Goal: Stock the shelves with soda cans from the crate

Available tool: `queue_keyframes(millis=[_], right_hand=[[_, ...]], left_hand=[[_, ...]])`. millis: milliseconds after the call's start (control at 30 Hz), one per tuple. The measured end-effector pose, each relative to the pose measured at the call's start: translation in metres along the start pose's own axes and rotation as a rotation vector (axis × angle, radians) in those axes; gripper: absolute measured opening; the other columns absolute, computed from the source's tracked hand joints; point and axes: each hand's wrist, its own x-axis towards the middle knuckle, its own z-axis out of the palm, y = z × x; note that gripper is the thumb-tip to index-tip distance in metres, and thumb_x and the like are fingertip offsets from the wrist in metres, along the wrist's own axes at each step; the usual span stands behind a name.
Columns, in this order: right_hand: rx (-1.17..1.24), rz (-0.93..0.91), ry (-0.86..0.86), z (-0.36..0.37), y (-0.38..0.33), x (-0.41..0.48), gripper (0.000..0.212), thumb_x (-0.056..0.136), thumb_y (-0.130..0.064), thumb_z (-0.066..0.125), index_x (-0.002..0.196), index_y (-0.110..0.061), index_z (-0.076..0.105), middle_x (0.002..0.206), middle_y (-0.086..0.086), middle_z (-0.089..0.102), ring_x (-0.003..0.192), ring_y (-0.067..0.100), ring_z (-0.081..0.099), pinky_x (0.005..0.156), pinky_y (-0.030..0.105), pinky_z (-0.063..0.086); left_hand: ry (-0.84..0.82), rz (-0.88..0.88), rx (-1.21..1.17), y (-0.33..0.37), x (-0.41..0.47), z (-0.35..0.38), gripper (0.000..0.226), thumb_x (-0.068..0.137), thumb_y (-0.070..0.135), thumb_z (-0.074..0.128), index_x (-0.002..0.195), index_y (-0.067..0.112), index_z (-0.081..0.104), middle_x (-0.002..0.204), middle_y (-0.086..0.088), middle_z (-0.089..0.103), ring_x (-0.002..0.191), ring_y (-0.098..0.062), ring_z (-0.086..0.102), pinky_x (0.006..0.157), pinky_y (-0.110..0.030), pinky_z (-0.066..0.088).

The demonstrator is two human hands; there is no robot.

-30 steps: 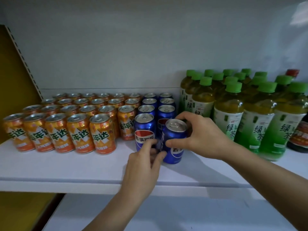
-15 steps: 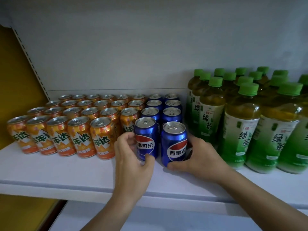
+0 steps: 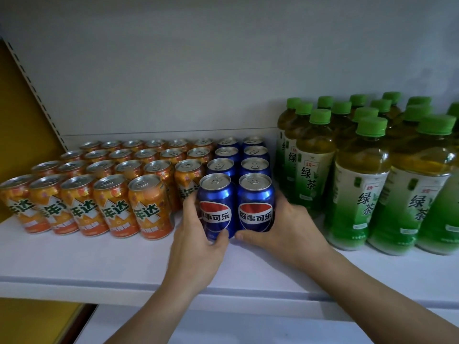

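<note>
- Curled round the left blue can (image 3: 215, 207): the left hand (image 3: 196, 244), thumb at its base; the right hand (image 3: 285, 229) likewise grips the right blue can (image 3: 256, 204).
- Both cans stand upright, touching, fronting two blue rows (image 3: 255, 152) on the white shelf (image 3: 99, 259).
- Beside them: orange cans (image 3: 149, 207) left, green tea bottles (image 3: 357, 192) right.

Left hand (image 3: 196, 247) and right hand (image 3: 288, 227) abreast, fingers (image 3: 189, 207) curled.

The lone head view looks forward and down, close to the white shelf (image 3: 99, 259) (no second view).
</note>
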Motion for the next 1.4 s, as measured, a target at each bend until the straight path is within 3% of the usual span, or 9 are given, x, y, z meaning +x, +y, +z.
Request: queue_keyframes(millis=[433,633,733,833,933,1067,1200,1300,1400], right_hand=[[0.032,-0.001,0.017,0.0,0.0,-0.008,0.104,0.05,-0.071,0.083,0.136,-0.025,0.046,0.129,-0.008,0.065,0.112,0.014,0.064,0.088,0.03,0.054],[0.015,0.037,0.025,-0.006,-0.006,-0.013,0.109,0.05,-0.065,0.087,0.138,-0.017,0.044,0.132,0.0,0.063,0.115,0.021,0.063,0.09,0.032,0.052],[0.035,0.091,0.0,-0.014,-0.01,-0.028,0.12,0.053,-0.064,0.086,0.146,-0.015,0.029,0.141,0.008,0.055,0.121,0.026,0.058,0.095,0.036,0.05],[-0.057,0.043,-0.067,-0.019,-0.012,-0.07,0.095,0.067,-0.063,0.078,0.138,-0.021,0.031,0.134,0.005,0.051,0.112,0.022,0.058,0.091,0.035,0.049],[-0.349,-0.222,0.077,-0.002,-0.002,-0.12,0.065,0.077,-0.064,0.058,0.122,-0.018,0.048,0.122,0.006,0.055,0.107,0.03,0.059,0.085,0.041,0.046],[-0.513,-0.245,0.05,0.019,0.014,-0.148,0.081,0.082,-0.067,0.021,0.132,-0.013,0.054,0.135,0.019,0.06,0.126,0.035,0.046,0.096,0.052,0.036],[-0.529,-0.149,0.06,0.023,0.013,-0.147,0.088,0.081,-0.069,0.017,0.125,-0.012,0.067,0.135,0.016,0.061,0.127,0.032,0.046,0.099,0.053,0.035],[-0.58,-0.233,0.073,0.027,0.014,-0.148,0.08,0.086,-0.069,0.015,0.135,-0.017,0.053,0.138,0.014,0.059,0.128,0.03,0.044,0.104,0.047,0.029],[-0.505,-0.334,-0.014,0.006,0.015,-0.149,0.066,0.087,-0.071,0.035,0.138,-0.031,0.048,0.142,-0.004,0.054,0.129,0.023,0.048,0.103,0.037,0.036]], left_hand=[[0.074,-0.034,0.037,-0.005,-0.004,0.005,0.081,0.079,0.022,0.081,0.14,0.046,0.033,0.134,0.017,0.058,0.121,-0.007,0.059,0.099,-0.045,0.053],[0.043,-0.067,0.019,0.005,-0.009,-0.001,0.086,0.078,0.027,0.082,0.143,0.044,0.028,0.137,0.015,0.057,0.12,-0.007,0.059,0.101,-0.041,0.053],[-0.061,-0.063,0.117,0.011,-0.02,-0.016,0.068,0.088,0.025,0.072,0.145,0.032,0.035,0.129,0.012,0.061,0.114,-0.003,0.061,0.099,-0.028,0.051],[-0.08,0.067,0.328,0.003,-0.036,-0.054,0.028,0.092,0.018,0.064,0.12,0.021,0.063,0.105,0.01,0.071,0.096,0.001,0.064,0.086,-0.022,0.053],[-0.099,0.171,0.523,-0.015,-0.043,-0.094,0.017,0.091,0.023,0.062,0.107,0.021,0.07,0.101,0.014,0.07,0.095,0.0,0.061,0.085,-0.025,0.052],[-0.264,0.335,0.684,-0.022,-0.046,-0.106,0.038,0.09,0.046,0.058,0.12,0.022,0.064,0.123,0.012,0.059,0.115,-0.003,0.048,0.097,-0.03,0.045],[-0.441,0.48,0.932,-0.033,-0.033,-0.106,0.083,0.077,0.073,0.06,0.143,0.028,0.038,0.146,0.009,0.035,0.132,-0.01,0.031,0.108,-0.031,0.031],[-0.418,0.582,1.11,-0.06,-0.036,-0.109,0.094,0.073,0.03,0.08,0.148,0.031,0.023,0.154,0.001,0.031,0.138,-0.02,0.03,0.106,-0.036,0.035],[-0.343,0.514,1.079,-0.07,-0.046,-0.106,0.107,0.058,0.0,0.078,0.149,0.03,0.031,0.152,-0.003,0.042,0.137,-0.022,0.042,0.103,-0.034,0.042]])
